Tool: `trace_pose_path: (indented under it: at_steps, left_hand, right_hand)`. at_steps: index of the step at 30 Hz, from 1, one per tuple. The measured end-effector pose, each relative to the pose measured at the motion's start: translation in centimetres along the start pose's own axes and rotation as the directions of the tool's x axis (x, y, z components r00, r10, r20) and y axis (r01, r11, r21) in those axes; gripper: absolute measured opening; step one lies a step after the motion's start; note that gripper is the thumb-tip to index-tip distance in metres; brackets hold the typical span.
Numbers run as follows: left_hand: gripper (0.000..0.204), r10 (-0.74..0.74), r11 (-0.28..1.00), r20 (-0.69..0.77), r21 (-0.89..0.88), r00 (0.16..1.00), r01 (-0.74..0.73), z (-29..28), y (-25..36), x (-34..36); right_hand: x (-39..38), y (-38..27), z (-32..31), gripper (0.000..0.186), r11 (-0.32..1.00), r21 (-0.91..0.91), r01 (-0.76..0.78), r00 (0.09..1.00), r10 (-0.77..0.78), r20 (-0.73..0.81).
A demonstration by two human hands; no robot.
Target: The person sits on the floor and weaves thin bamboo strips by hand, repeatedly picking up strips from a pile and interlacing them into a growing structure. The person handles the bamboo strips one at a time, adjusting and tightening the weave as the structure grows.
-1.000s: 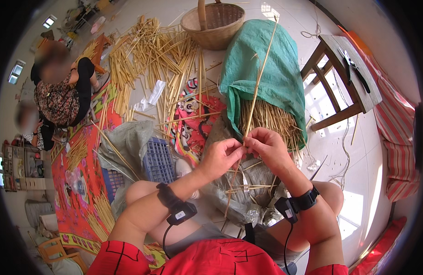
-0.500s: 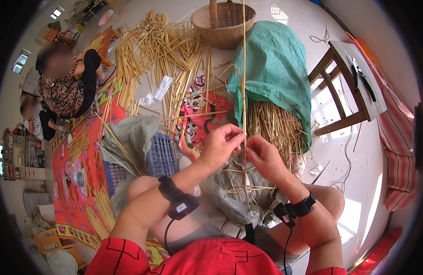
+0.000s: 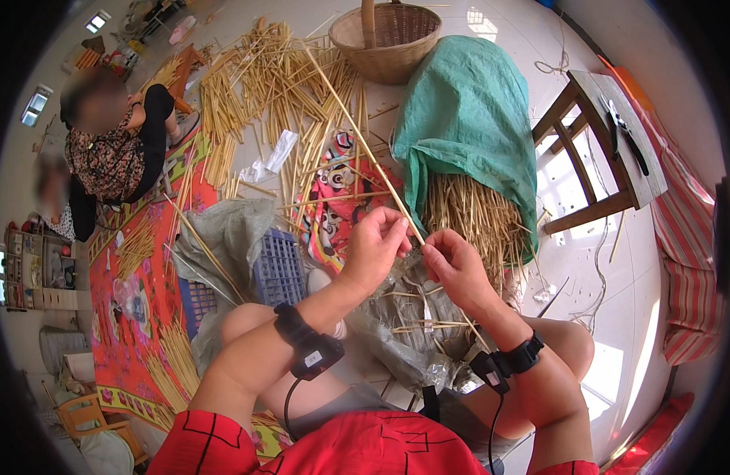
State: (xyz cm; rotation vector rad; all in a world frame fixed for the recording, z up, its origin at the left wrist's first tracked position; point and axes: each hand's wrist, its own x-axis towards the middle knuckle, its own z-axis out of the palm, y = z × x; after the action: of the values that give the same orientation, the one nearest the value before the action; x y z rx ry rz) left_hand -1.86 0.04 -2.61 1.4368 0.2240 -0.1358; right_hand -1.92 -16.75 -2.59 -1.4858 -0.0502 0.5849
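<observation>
A long, thin straw stalk slants across the middle, its top end leaning toward the far left. My right hand pinches it between thumb and forefinger. Just left of that, my left hand has its fingertips closed against the stalk. Below my hands, grey plastic sheeting and short straw pieces lie between my legs. Beyond my right hand, a bundle of dry straw sticks out of a green sack. Black straps with small boxes sit on both my forearms.
Loose straw covers the floor at the far left, beside a wicker basket. A blue plastic crate stands left of my hands. On the right is a wooden stool bearing a black-handled tool. Another person sits at left.
The stalk has swung from nearly upright to a slant, its top going left. My left hand has shifted slightly left; my right stays about in place. A second person at far left has leaned.
</observation>
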Motion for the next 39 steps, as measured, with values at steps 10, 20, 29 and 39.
trace_pose_path:
  at_steps: [10,20,29,39]
  left_hand:
    - [0.014,-0.186,0.833,0.167,-0.496,0.968,0.246,-0.3,-0.2,0.0]
    - [0.01,-0.071,0.935,-0.012,-0.35,0.997,0.063,-0.7,0.3,0.5]
    - [0.009,-0.086,0.941,0.16,-0.312,0.983,0.133,0.1,-0.1,-0.4]
    - [0.004,-0.133,0.923,0.125,-0.345,0.983,0.169,0.4,-0.5,-0.7]
  right_hand:
    - [0.3,-0.1,-0.1,0.009,0.991,0.002,0.133,0.991,-0.133,-0.012]
    - [0.4,0.1,-0.1,0.008,0.995,-0.056,0.083,0.996,-0.085,-0.039]
    - [0.4,0.0,-0.1,0.008,0.99,-0.049,0.134,0.985,-0.138,-0.102]
    - [-0.2,0.1,0.6,0.006,0.89,-0.364,0.274,0.919,-0.354,-0.176]
